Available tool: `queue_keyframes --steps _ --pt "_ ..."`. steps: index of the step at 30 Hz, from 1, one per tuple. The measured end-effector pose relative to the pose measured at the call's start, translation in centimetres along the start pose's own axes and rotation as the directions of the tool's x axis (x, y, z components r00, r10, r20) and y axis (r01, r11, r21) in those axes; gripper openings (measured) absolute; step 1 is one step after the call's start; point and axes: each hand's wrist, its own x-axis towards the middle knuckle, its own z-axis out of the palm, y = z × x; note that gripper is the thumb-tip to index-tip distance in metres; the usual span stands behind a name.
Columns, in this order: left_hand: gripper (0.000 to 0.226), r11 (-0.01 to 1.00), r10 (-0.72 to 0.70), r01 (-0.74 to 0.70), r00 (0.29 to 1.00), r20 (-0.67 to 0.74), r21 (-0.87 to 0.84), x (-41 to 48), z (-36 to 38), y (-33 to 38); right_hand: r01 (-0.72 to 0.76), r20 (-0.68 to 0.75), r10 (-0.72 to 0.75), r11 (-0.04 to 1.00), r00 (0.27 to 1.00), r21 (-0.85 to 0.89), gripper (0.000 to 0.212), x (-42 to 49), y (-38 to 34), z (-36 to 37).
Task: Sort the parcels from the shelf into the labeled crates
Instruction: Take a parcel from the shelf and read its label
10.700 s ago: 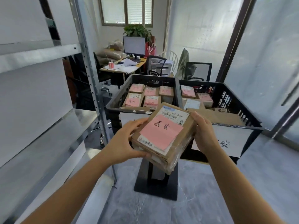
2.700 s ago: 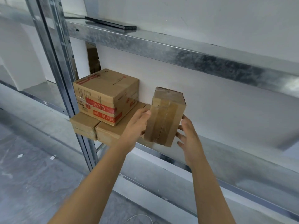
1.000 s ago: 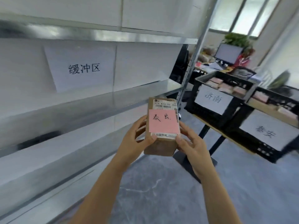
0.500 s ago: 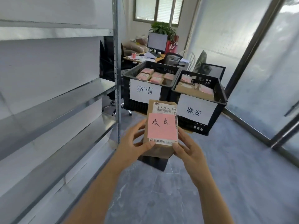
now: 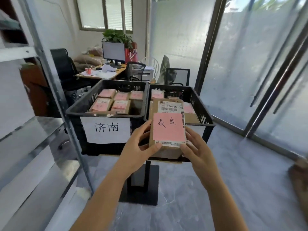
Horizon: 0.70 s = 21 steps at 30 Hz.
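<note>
Metal shelf rack (image 5: pixel 56 90) is off to the left. Two black crates sit side by side on the small worktop (image 5: pixel 166 160). The left crate (image 5: pixel 136 119) is at the left end w/ a 济南 sign. The right crate (image 5: pixel 198 105) is at the right end, and its sign is hidden behind the parcel rn. Both already have boxes in them.

The cardboard parcel (image 5: pixel 170 107) is up in the air over the worktop's front edge, directly in front of the right crate's near wall. Left hand (image 5: pixel 138 150) and right hand (image 5: pixel 198 150) each have a grip curled round its lower sides, thumbs on the front face. The pink note (image 5: pixel 168 129) reads 泰安, not 济南, so imo it goes in the right crate.

Tips: peek at that hidden sign first to confirm. Then lift clear of the rim, go fwd and lay it flat on the boxes inside, note up. Don't let go from height.
</note>
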Motion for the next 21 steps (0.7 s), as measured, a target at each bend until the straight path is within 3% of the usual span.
queue_keyframes --steps 6,9,15,21 --pt "0.066 0.999 -0.033 0.037 0.994 0.108 -0.033 6.6 2.0 -1.6 -0.060 -0.111 0.059 0.998 0.992 -0.003 0.043 4.4 2.2 -2.4" --pt "0.074 1.000 -0.031 0.031 0.989 0.145 0.005 10.6 3.1 -1.6 -0.046 -0.131 0.046 0.999 0.990 0.002 0.041 7.8 2.8 -4.3" --pt "0.073 0.997 0.006 -0.015 0.992 0.124 0.071 20.7 6.1 -2.7 -0.002 -0.074 -0.001 0.999 0.997 -0.039 0.051 17.4 4.5 -9.4" --pt "0.077 0.995 -0.018 0.004 0.991 0.134 0.103 31.9 8.1 -3.8 0.035 -0.005 -0.035 0.997 0.999 -0.073 0.039 28.3 5.4 -13.6"
